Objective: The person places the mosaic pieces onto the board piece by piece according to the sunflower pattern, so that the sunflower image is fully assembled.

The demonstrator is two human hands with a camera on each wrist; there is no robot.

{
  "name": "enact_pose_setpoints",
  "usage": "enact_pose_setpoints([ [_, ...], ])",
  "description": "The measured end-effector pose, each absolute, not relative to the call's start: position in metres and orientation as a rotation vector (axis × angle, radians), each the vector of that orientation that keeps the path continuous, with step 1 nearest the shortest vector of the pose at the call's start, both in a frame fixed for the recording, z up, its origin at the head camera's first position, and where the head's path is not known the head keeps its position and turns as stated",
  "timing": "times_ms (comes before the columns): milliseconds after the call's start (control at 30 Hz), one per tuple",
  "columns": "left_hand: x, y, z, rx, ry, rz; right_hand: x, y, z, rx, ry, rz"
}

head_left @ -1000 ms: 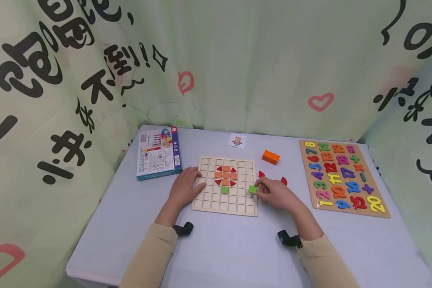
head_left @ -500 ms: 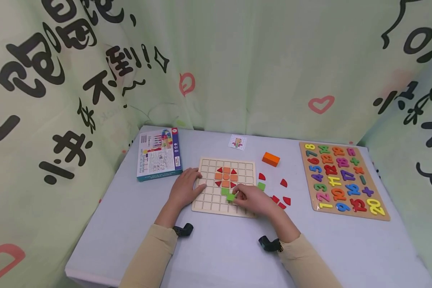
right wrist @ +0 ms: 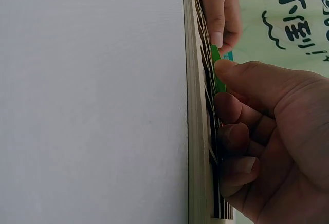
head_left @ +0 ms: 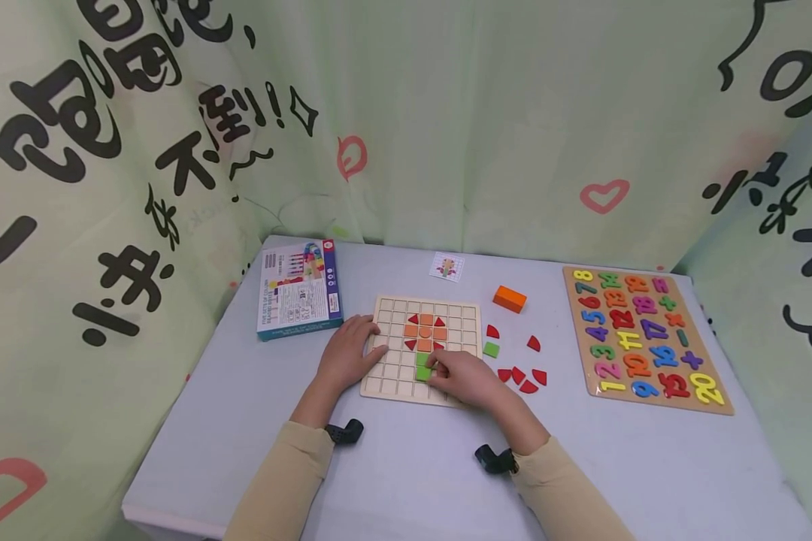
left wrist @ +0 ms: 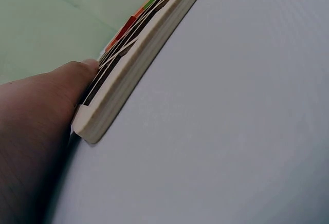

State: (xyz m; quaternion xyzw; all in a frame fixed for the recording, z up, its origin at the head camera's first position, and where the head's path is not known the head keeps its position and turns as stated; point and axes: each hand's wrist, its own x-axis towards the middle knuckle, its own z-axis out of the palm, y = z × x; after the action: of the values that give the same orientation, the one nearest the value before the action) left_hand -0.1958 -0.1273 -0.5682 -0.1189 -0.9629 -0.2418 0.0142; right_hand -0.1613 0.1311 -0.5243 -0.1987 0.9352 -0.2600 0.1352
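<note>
A wooden grid board [head_left: 389, 381] lies mid-table with a pattern of orange squares and red pieces [head_left: 425, 330] and a green square below them. My right hand [head_left: 465, 377] pinches a green square tile [head_left: 423, 372] against the board just under that first green square; the right wrist view shows thumb and finger on the green tile [right wrist: 218, 70] at the board's edge [right wrist: 194, 131]. My left hand [head_left: 346, 353] rests flat on the board's left edge, seen pressing the board [left wrist: 128, 75] in the left wrist view.
Loose red pieces [head_left: 524, 372] and a green square [head_left: 491, 349] lie right of the board, an orange block [head_left: 510, 298] behind them. A number puzzle board [head_left: 643, 338] sits at the right, a game box [head_left: 299, 289] at the left, a small card [head_left: 446, 266] at the back.
My right hand carried the green tile leftward from the board's right edge to the cell under the placed green square. The left hand stayed put.
</note>
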Motion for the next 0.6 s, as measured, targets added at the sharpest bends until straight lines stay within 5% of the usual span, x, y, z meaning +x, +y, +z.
enact_pose_setpoints([
  [600, -0.1961, -0.1272, -0.5680, -0.374, -3.000, -0.752, -0.1581, 0.1267, -0.5240, -0.552, 2.742, -0.699],
])
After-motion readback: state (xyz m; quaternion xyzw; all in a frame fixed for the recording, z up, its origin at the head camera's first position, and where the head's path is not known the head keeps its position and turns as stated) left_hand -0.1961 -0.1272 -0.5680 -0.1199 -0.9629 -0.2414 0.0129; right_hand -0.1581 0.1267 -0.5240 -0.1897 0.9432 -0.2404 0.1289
